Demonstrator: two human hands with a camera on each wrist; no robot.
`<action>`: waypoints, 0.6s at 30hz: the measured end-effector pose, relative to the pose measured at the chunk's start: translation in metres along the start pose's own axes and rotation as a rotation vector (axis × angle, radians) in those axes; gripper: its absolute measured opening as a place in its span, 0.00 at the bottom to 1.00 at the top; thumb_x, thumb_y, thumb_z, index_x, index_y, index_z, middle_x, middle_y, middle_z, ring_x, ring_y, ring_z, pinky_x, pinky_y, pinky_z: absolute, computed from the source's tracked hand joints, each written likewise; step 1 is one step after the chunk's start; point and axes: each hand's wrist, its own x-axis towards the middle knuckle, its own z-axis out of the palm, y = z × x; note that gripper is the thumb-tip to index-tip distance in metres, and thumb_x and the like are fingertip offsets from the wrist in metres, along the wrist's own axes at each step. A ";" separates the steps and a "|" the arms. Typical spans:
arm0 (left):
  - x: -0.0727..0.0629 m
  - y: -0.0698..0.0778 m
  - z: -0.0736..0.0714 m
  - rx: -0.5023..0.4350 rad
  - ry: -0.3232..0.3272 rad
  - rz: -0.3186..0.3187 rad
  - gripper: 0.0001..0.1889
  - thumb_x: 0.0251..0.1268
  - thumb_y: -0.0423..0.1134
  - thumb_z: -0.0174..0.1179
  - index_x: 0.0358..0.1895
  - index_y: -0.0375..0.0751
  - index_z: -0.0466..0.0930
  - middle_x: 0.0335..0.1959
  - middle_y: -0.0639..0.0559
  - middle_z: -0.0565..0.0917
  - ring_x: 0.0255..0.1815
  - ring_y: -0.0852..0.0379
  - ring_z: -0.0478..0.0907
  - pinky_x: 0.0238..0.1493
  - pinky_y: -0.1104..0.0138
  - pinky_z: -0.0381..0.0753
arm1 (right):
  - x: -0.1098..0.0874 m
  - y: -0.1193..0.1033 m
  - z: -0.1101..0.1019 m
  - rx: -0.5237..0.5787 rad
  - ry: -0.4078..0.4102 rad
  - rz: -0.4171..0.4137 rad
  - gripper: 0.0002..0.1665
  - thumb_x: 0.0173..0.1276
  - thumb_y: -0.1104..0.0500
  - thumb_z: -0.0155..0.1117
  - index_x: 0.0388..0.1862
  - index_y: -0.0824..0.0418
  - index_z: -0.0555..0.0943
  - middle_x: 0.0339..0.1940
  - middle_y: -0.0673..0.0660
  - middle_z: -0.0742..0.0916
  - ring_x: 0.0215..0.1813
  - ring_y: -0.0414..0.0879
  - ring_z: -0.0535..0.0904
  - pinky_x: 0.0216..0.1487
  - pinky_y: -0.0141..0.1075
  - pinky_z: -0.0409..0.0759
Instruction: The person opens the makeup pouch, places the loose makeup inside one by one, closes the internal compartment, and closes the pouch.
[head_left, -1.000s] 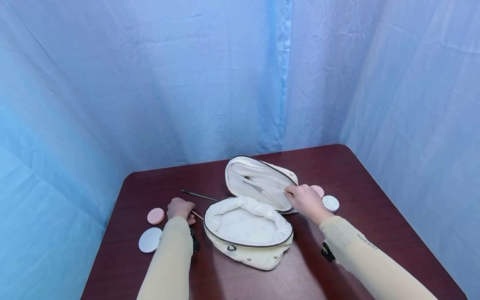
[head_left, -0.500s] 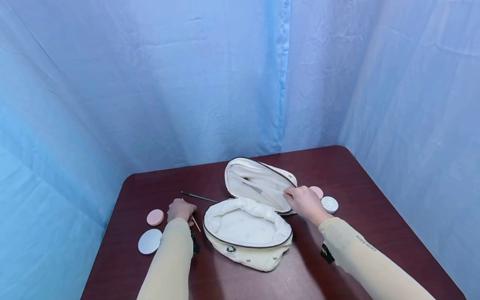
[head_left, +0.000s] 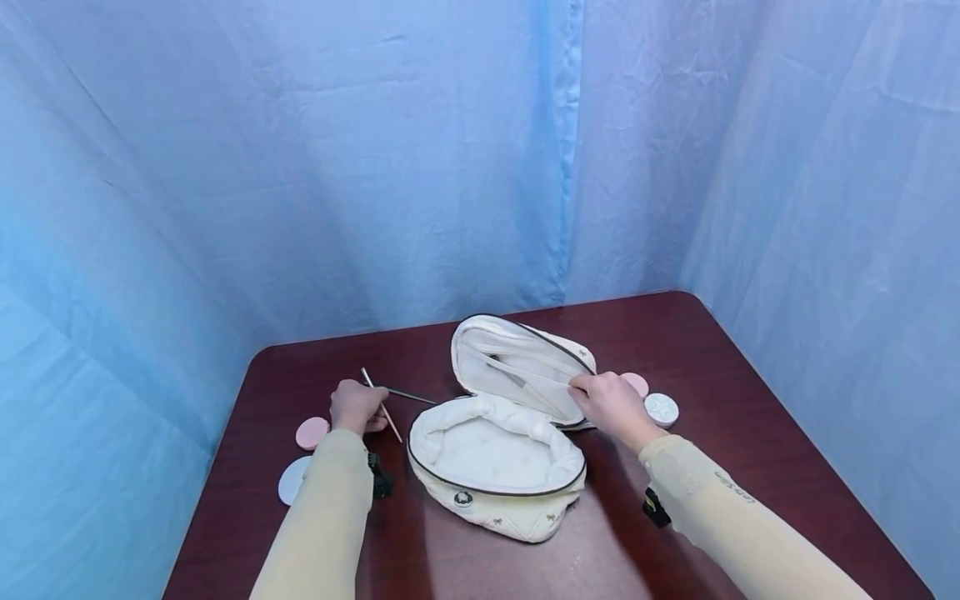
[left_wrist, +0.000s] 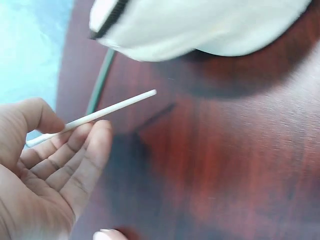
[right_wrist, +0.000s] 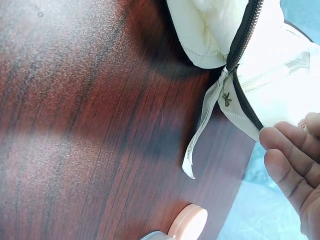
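Observation:
A cream quilted cosmetic bag (head_left: 497, 454) stands unzipped in the middle of the table, its lid (head_left: 517, 354) folded back. Between thumb and fingers my left hand (head_left: 358, 407) pinches a thin pale stick (left_wrist: 117, 106), held slanted above the table left of the bag. Under it in the head view lies a thin dark green stick (head_left: 411, 395), reaching toward the bag; the left wrist view shows this green stick (left_wrist: 101, 80) too. My right hand (head_left: 611, 407) grips the lid's right edge by its mesh pocket. Inside that pocket is a slim brush-like item (head_left: 528, 387).
Left of the left forearm lie a pink round compact (head_left: 312, 432) and a white disc (head_left: 292, 481), partly covered by the sleeve. Beyond the right hand sit a pink compact (head_left: 636, 383) and a white patterned one (head_left: 662, 409). Blue curtains (head_left: 420, 167) enclose the table (head_left: 750, 467).
My left hand has shifted slightly away from me, and the pale stick has turned so its far end shows above the fingers. The right hand stays on the lid.

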 end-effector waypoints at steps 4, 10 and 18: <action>0.003 0.014 -0.007 -0.064 0.042 0.028 0.15 0.64 0.37 0.59 0.40 0.25 0.86 0.19 0.43 0.85 0.14 0.58 0.83 0.29 0.60 0.89 | 0.001 0.001 0.001 -0.006 0.008 -0.006 0.16 0.71 0.63 0.66 0.22 0.51 0.77 0.15 0.42 0.66 0.19 0.38 0.61 0.21 0.32 0.62; -0.002 0.028 -0.014 -0.273 0.030 0.068 0.17 0.65 0.34 0.59 0.51 0.24 0.84 0.27 0.40 0.87 0.18 0.59 0.84 0.26 0.65 0.88 | 0.002 0.002 0.001 -0.007 0.040 -0.020 0.15 0.69 0.65 0.67 0.22 0.52 0.77 0.14 0.42 0.67 0.19 0.39 0.61 0.20 0.32 0.62; -0.014 0.046 -0.013 -0.551 -0.059 0.079 0.20 0.65 0.30 0.58 0.58 0.25 0.81 0.29 0.43 0.87 0.24 0.58 0.87 0.33 0.66 0.89 | 0.000 0.000 0.000 -0.004 0.015 -0.003 0.10 0.71 0.64 0.66 0.27 0.55 0.83 0.15 0.42 0.70 0.19 0.38 0.63 0.21 0.32 0.64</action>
